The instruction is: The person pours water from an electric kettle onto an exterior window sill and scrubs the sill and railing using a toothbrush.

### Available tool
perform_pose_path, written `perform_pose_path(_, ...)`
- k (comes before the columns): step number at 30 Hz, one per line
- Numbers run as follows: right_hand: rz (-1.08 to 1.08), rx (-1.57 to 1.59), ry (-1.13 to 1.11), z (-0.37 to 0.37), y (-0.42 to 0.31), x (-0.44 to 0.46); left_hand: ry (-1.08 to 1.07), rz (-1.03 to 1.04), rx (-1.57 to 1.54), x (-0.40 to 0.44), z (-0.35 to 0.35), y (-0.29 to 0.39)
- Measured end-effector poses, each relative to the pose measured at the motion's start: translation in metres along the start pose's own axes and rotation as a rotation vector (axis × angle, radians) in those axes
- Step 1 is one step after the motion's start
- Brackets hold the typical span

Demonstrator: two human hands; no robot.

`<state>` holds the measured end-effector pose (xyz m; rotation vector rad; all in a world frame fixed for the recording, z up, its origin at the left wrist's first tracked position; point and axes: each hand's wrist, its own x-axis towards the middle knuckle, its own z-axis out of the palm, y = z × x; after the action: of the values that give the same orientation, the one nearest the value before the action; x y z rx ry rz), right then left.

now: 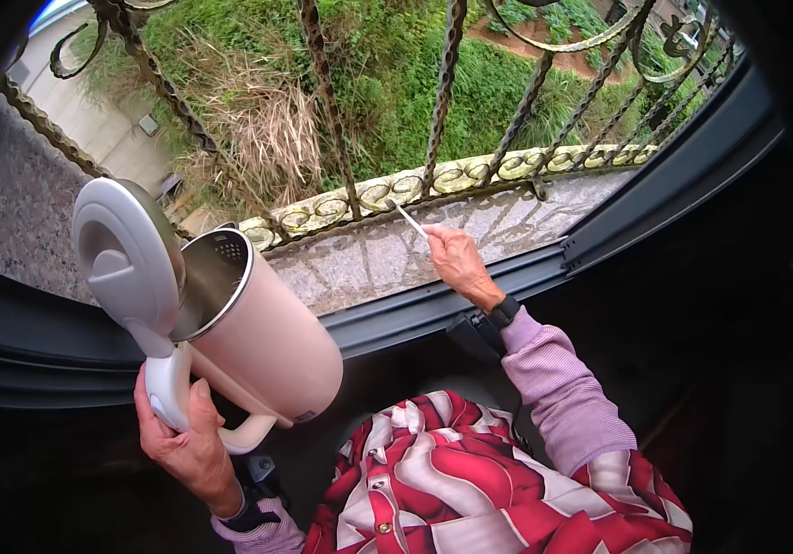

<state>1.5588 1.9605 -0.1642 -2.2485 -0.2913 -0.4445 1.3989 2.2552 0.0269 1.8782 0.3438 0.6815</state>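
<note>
My left hand (pixel 184 434) is closed around the handle of a pale pink electric kettle (pixel 272 342). The kettle tilts toward the window opening, its white lid (pixel 124 254) swung up and its metal inside partly showing. Farther right, my right hand (pixel 459 263) reaches out over the sill, fingers closed on a thin white stick (pixel 411 222) with a small dark tip. That tip is at the lower band of the railing (pixel 452 175); whether it touches the metal I cannot tell. Which kind of tool the stick is does not show.
A dark window frame (pixel 387 319) runs below both arms. Beyond it lies a wet-looking stone sill (pixel 350 277), bounded by twisted metal bars (pixel 327 102). Outside and lower down are green plants (pixel 396 74), dry grass (pixel 263 134) and a pale paved strip (pixel 92 92).
</note>
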Motion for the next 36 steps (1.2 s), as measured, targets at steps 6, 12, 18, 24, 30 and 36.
perform_pose_path(6,0.996,1.205,-0.216,-0.001,-0.065,0.01,0.017,0.026,0.02,0.0,-0.002,-0.005)
perform_pose_path(12,0.697,0.654,-0.27,0.007,-0.065,-0.001,0.021,0.027,-0.006,0.0,0.001,-0.004)
perform_pose_path(18,0.137,-0.007,-0.108,-0.027,-0.059,-0.01,0.016,0.024,-0.011,-0.001,-0.001,-0.006)
perform_pose_path(24,0.078,-0.478,-0.103,-0.008,-0.051,0.012,-0.009,0.039,-0.017,0.001,-0.003,-0.005)
perform_pose_path(30,0.015,-0.352,-0.122,0.027,-0.044,0.01,-0.024,0.029,-0.039,0.002,-0.003,-0.004)
perform_pose_path(36,-0.011,-0.449,-0.079,-0.009,-0.048,0.009,-0.02,0.124,-0.019,0.005,-0.006,-0.016)
